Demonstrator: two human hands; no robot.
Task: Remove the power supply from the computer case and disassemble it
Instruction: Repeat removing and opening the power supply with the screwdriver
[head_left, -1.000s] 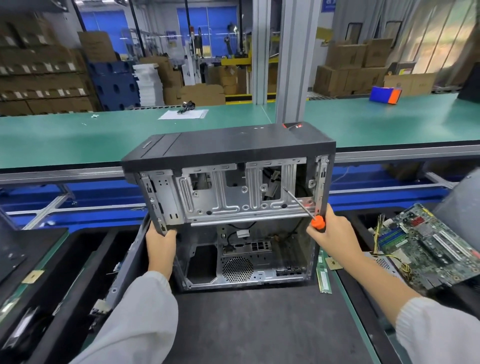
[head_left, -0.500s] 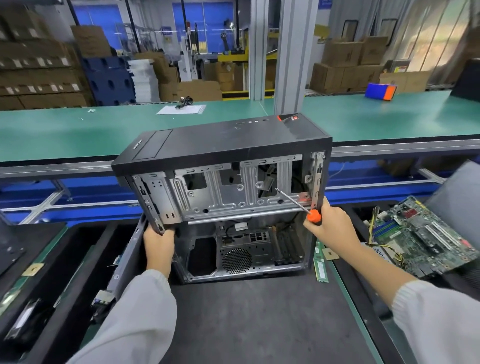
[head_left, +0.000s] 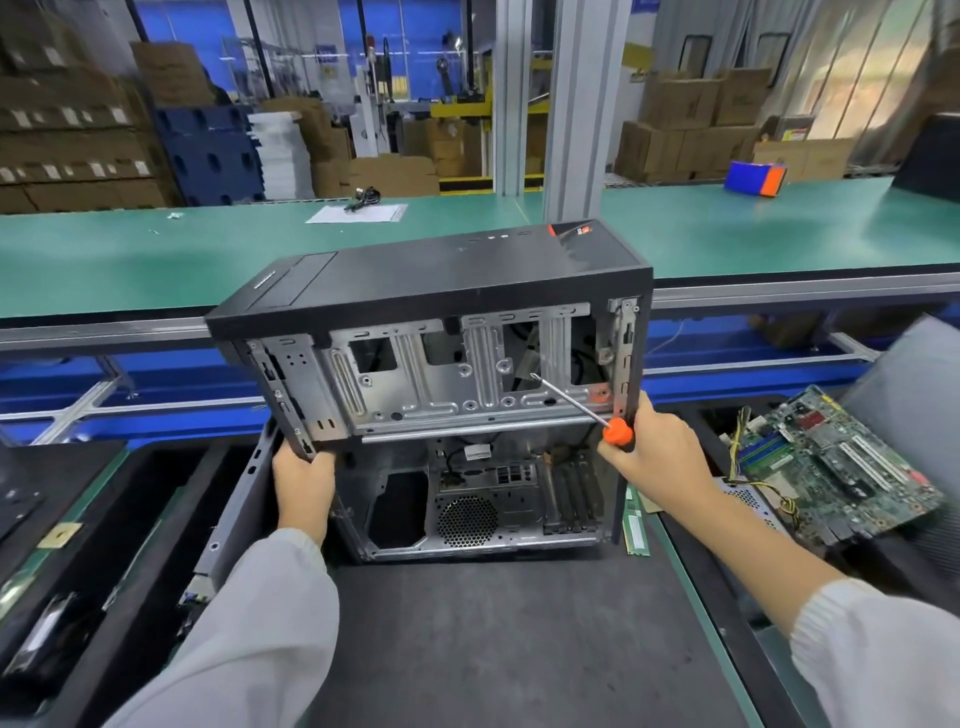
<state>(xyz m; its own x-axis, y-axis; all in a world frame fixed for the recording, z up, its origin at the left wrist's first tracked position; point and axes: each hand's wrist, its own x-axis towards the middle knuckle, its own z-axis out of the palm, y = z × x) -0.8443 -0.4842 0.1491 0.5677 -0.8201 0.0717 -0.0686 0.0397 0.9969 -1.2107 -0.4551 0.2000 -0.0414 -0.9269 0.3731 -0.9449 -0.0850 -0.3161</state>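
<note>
You had the case (head_left: 431, 364) mid-frame on the bench (head_left: 467, 649), tipped up: left hand (head_left: 304, 480) gripping its lower-left edge, right hand (head_left: 657, 449) wrapped round the screwdriver (head_left: 615, 431) and the right edge. No power supply visible inside, so probably just repositioning; next, set it down steady. No readable writing.

A motherboard (head_left: 836, 467) lies at right, a RAM stick (head_left: 636, 526) on the mat's (head_left: 467, 649) edge. Paper (head_left: 358, 213) and a blue-orange box (head_left: 756, 178) sit on the green bench (head_left: 130, 260). Cartons (head_left: 685, 119) are stacked behind.
</note>
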